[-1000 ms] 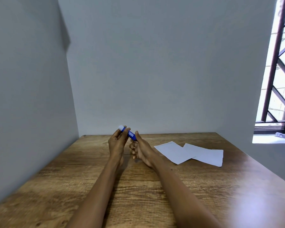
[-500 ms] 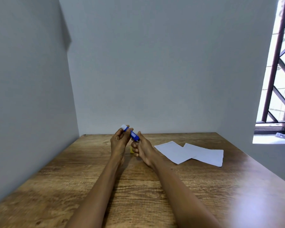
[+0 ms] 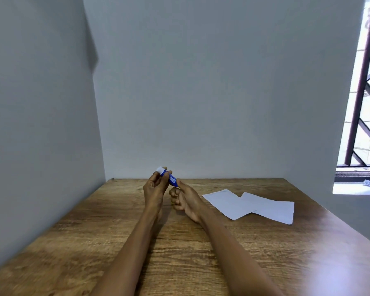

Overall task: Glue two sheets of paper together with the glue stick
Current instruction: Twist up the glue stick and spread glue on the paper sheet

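Note:
A blue glue stick (image 3: 171, 180) with a white end (image 3: 160, 169) is held tilted above the far middle of the wooden table (image 3: 201, 253). My left hand (image 3: 154, 190) pinches its upper, white end. My right hand (image 3: 185, 198) grips its lower end with thumb and fingers, the other fingers curled. Two white paper sheets lie flat to the right of my hands: the nearer sheet (image 3: 228, 203) overlaps the edge of the farther right sheet (image 3: 272, 208).
Grey walls close the table on the left and at the back. A window with dark bars (image 3: 365, 103) and a white sill (image 3: 357, 188) sits at the right. The table's right edge runs down toward the lower right.
Both hands have shifted slightly with the glue stick, which now sits a little higher and more to the right. A small yellow bit seen below the hands half a second ago is hidden now.

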Tool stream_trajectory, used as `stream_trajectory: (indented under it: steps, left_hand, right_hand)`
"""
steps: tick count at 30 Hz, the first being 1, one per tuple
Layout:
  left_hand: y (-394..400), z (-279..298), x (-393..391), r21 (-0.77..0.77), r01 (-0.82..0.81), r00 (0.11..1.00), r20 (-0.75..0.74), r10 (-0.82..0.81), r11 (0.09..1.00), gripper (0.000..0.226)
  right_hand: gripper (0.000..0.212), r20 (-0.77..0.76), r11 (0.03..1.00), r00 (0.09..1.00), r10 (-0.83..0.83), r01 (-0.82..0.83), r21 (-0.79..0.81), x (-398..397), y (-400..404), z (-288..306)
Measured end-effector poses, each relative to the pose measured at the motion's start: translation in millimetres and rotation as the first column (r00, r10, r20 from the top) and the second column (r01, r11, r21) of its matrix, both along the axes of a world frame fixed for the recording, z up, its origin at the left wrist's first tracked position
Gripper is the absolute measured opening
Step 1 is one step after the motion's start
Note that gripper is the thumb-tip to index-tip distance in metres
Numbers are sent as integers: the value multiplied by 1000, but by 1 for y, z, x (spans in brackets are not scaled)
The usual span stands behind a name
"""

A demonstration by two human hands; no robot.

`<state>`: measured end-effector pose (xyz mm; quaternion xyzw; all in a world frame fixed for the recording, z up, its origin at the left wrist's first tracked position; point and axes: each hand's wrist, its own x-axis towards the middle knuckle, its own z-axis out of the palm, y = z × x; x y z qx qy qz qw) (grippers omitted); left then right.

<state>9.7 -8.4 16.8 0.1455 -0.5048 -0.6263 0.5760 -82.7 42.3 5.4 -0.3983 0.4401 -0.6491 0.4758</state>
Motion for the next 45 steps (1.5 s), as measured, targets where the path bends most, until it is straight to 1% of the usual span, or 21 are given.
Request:
stream_trajectory:
  steps: [2, 4, 6, 8, 10, 14, 16, 19, 21, 23, 25, 27, 29, 32, 35, 38, 41, 42, 45]
  left_hand:
    - [3, 2, 1, 3, -9, 1000, 2, 9, 1000, 15]
    - [9, 6, -2, -57, -6, 999, 34, 8, 998, 17]
    - [14, 8, -6, -127, 12, 996, 86, -1, 992, 20]
    - [16, 8, -9, -157, 6, 994, 107, 11, 988, 23]
    - [15, 8, -8, -167, -35, 992, 110, 54, 985, 29]
    - [12, 10, -4, -148, -54, 994, 91, 68, 988, 31]
    - [15, 10, -6, -177, -36, 991, 123, 58, 984, 28]
    - [21, 8, -10, -235, 0, 984, 172, 42, 972, 27]
    - [21, 10, -11, -231, -1, 984, 174, 43, 973, 27]
    - [19, 12, -8, -205, -30, 988, 145, 61, 978, 27]
    - [17, 16, -6, -159, -56, 991, 111, 74, 986, 27]
    - [15, 16, -6, -135, -77, 991, 98, 91, 988, 28]
    - [15, 14, -8, -144, -92, 987, 120, 109, 985, 28]
    - [14, 8, -8, -157, -85, 981, 160, 110, 984, 28]
    - [12, 5, -9, -148, -56, 982, 171, 81, 987, 27]
    - [9, 6, -9, -114, -78, 984, 152, 95, 990, 25]
    - [5, 5, -6, -79, -136, 979, 140, 146, 987, 29]
    - [4, 4, -6, -70, -143, 978, 140, 152, 987, 29]
    - [5, 4, -7, -81, -101, 983, 147, 112, 992, 27]
  right_hand:
    - [32, 10, 1000, 1000, 23, -23, 3, -1, 1, 1]
    - [41, 32, 1000, 999, 16, -16, 26, -5, 1, 2]
    - [51, 87, 999, 996, -29, 25, 43, -8, 2, 3]
    - [53, 110, 997, 992, -69, 66, 33, -10, 2, 2]
    - [48, 129, 999, 990, -48, 51, -16, -9, 1, 2]
    - [30, 210, 989, 973, 96, -70, -128, -11, 2, 1]
    - [33, 191, 990, 976, 102, -80, -119, -17, 2, -2]
    - [53, 129, 999, 992, 12, -6, -49, -22, 2, -6]
    - [57, 99, 999, 995, -26, 28, -24, -22, 1, -6]
    - [52, 103, 999, 994, 20, -16, -47, -19, -2, -4]
    - [38, 118, 994, 990, 77, -67, -85, -19, -2, 1]
    - [29, 91, 992, 992, 88, -79, -95, -21, 2, 4]
    - [33, 35, 998, 998, 50, -48, -50, -23, 3, 2]
    - [50, -28, 1000, 1000, -11, 12, 28, -19, 4, -3]
    - [57, -36, 997, 999, -36, 39, 69, -16, 4, -6]
    - [55, -22, 998, 999, 29, -27, 60, -17, 4, -5]
    - [39, -18, 996, 996, 83, -83, 35, -16, 7, -4]
    - [37, -20, 995, 995, 93, -92, 43, -15, 9, -3]
    - [46, 14, 992, 996, 93, -94, 80, -16, 10, -2]
